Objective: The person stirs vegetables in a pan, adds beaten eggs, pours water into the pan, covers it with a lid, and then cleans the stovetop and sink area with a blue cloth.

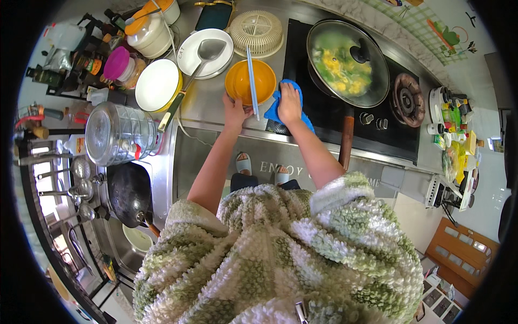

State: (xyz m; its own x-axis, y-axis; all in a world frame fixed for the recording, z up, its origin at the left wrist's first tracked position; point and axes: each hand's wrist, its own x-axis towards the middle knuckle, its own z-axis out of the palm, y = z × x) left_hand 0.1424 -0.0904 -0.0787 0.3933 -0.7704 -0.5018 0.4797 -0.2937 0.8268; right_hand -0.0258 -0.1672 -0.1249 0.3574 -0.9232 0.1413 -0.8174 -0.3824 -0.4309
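Observation:
My left hand (234, 112) grips the near rim of an orange bowl (238, 83) on the steel counter. A pair of light-blue chopsticks (252, 83) lies across the bowl, their near ends beside my fingers. My right hand (289, 103) presses flat on a blue cloth (306, 117) at the left edge of the black gas stove (294, 52). A pan with a brown handle (347, 137) stands on the stove under a glass lid (344, 44); yellow and green food shows through it. Behind the bowl is a cream plastic basket (257, 28), turned upside down.
Left of the bowl, a metal spatula (211, 49) rests over a white plate (190, 38), near a yellow-sided white bowl (156, 85) and a large clear plastic jar (121, 133). A wok (129, 194) sits by the sink. The right burner (406, 98) is uncovered.

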